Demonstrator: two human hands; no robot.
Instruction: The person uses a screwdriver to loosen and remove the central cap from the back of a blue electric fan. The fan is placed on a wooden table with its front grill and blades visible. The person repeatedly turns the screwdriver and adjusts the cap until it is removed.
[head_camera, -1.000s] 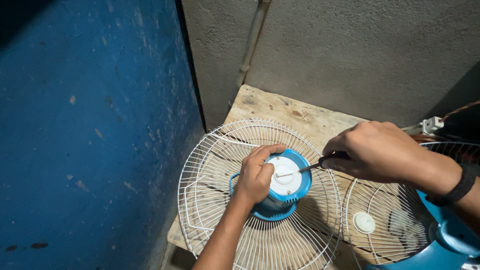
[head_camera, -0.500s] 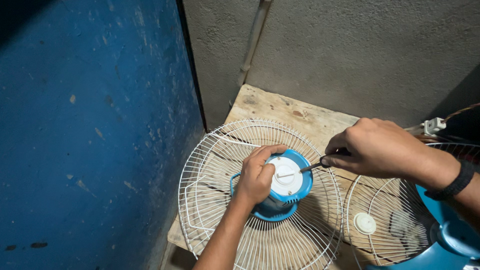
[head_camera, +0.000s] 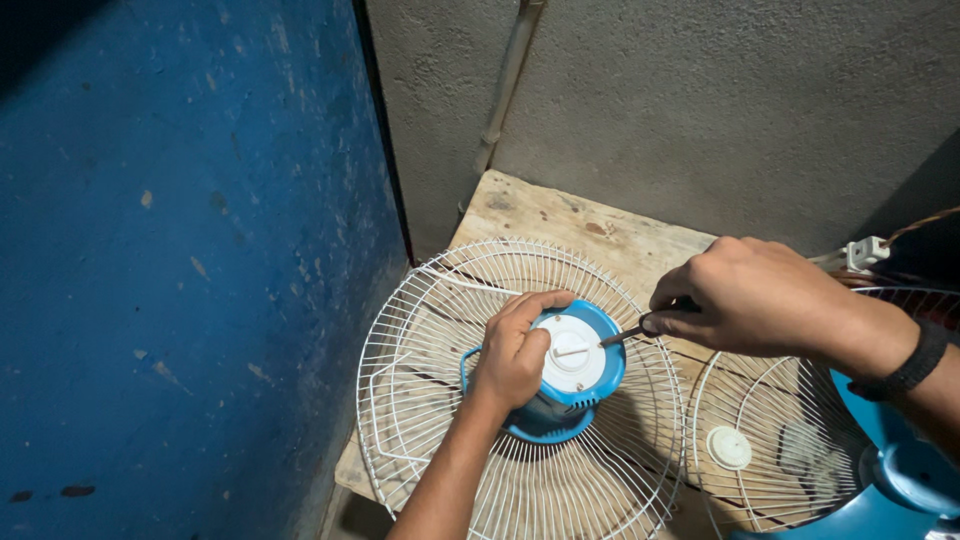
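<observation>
Wooden board (head_camera: 560, 222), blue wall (head_camera: 180, 260), left hand (head_camera: 512, 352) gripping motor housing (head_camera: 575, 375), right hand (head_camera: 750, 295) fisted around screwdriver (head_camera: 622, 335)

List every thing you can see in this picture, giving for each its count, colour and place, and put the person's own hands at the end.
fan grille: 1, white wire, lying on the wooden board, centre.
motor housing: 1, blue with a white cap, at the middle of that grille.
screwdriver: 1, dark shaft, its tip at the white cap.
second grille: 1, white wire with a white centre disc, lower right.
blue fan part: 1, bottom right corner.
wooden board: 1, pale, under the grilles.
plug: 1, white, right edge.
blue wall: left.
grey wall: behind.
wristband: 1, black, on the right wrist.
left hand: gripping the housing.
right hand: holding the screwdriver.
</observation>
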